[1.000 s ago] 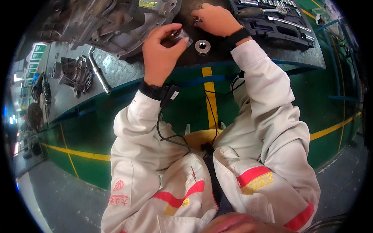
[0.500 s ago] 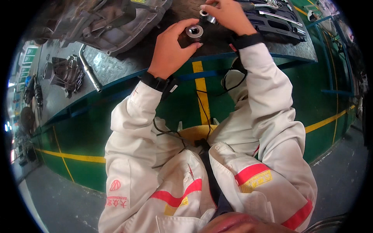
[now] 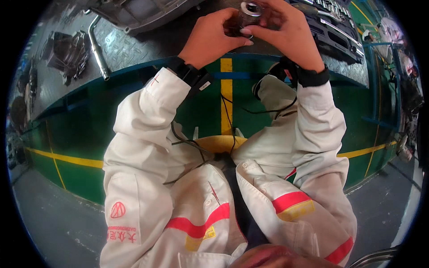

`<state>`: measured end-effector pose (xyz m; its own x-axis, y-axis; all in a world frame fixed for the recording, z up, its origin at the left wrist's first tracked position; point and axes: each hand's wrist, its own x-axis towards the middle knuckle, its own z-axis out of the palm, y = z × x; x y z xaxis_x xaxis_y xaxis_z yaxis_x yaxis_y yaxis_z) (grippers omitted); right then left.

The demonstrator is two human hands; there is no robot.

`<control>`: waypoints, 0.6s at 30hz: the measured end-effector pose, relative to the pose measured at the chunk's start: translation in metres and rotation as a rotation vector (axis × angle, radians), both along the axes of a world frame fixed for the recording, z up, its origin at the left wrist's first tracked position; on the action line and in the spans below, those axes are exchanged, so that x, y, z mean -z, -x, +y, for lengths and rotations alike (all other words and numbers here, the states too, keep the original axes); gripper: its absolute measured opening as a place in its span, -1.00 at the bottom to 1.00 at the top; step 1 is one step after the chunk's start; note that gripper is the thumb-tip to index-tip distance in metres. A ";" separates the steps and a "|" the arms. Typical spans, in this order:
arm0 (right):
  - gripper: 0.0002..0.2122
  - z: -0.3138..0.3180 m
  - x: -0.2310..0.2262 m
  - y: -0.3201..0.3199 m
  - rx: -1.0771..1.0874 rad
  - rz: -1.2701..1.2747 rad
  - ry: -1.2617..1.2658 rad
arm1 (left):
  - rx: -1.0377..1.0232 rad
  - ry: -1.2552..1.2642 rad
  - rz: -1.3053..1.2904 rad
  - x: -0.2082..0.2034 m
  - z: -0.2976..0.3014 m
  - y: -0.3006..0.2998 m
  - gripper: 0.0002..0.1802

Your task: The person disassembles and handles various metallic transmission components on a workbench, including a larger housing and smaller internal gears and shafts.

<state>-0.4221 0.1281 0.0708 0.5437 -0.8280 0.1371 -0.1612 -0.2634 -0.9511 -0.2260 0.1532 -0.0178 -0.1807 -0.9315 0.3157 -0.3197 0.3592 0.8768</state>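
Observation:
A shiny metal socket (image 3: pixel 251 17) is held up with its round open end toward me. My right hand (image 3: pixel 288 35) closes round it from the right, thumb pressed on its lower side. From the left, my left hand (image 3: pixel 210 36) meets it with curled fingers, the thumb stretched under it. The left fingertips are partly hidden behind the socket, and a second socket cannot be made out now. Both hands are above the near edge of the metal workbench (image 3: pixel 120 51).
A large metal housing (image 3: pixel 143 13) lies on the bench left of my hands. Nearer the left are a bent-handled wrench (image 3: pixel 96 49) and a dark metal part (image 3: pixel 67 56). At right sits an open tool case (image 3: pixel 333 33) with sockets and a ratchet (image 3: pixel 342 31). A yellow stool (image 3: pixel 219 143) is below me.
My hands have come together; before, each held its own socket apart. Now one socket shows between them, its round opening toward me. The view has shifted slightly.

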 end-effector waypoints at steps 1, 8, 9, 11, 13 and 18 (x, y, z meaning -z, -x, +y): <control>-0.47 0.001 -0.001 0.002 0.020 0.057 0.048 | 0.001 0.014 0.035 0.001 0.000 0.001 -0.46; -0.51 -0.007 0.013 -0.011 -0.018 -0.090 0.080 | -0.011 -0.138 0.145 -0.027 0.000 -0.006 -0.56; -0.51 -0.010 0.015 -0.015 -0.026 -0.099 0.095 | -0.004 -0.161 0.168 -0.026 -0.003 -0.010 -0.59; -0.52 -0.015 0.017 -0.022 -0.040 -0.117 0.124 | 0.015 -0.206 0.214 -0.024 -0.006 -0.016 -0.65; -0.53 -0.015 0.012 -0.025 -0.031 -0.045 0.136 | 0.040 -0.213 0.248 -0.020 -0.006 -0.018 -0.62; -0.54 -0.023 0.023 -0.016 -0.045 -0.053 0.244 | -0.005 -0.167 0.165 -0.025 -0.001 -0.011 -0.50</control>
